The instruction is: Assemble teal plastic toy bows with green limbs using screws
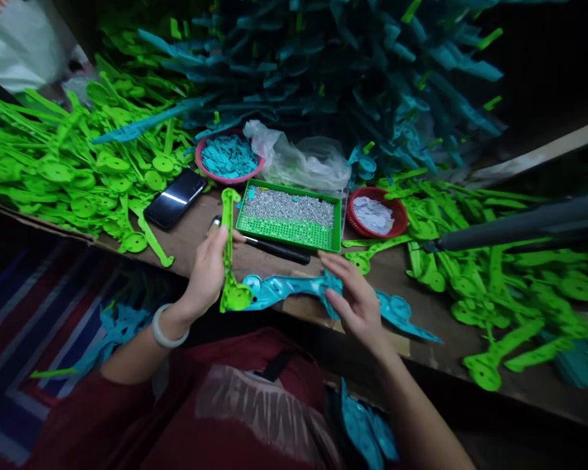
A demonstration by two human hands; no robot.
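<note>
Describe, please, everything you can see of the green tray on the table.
The green tray is a shallow rectangular plastic tray with a raised rim and a perforated floor. A heap of tiny silvery pieces fills its far half; the near strip is bare. It lies flat on the table beyond both hands, beside a red bowl. A dark tool lies along its near edge.

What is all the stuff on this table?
green plastic pieces: many, bright green, heaped left and right on the table
teal plastic pieces: many, teal, piled at the back
green tray: one, holds tiny silver bits, centre
pink bowl: one, holds teal bits, behind the tray
red bowl: one, holds pale bits, right of the tray
phone: one, black, left of the tray
plastic bag: one, clear, behind the tray
left hand: holds a green piece upright
right hand: on a teal piece at the table edge
</note>
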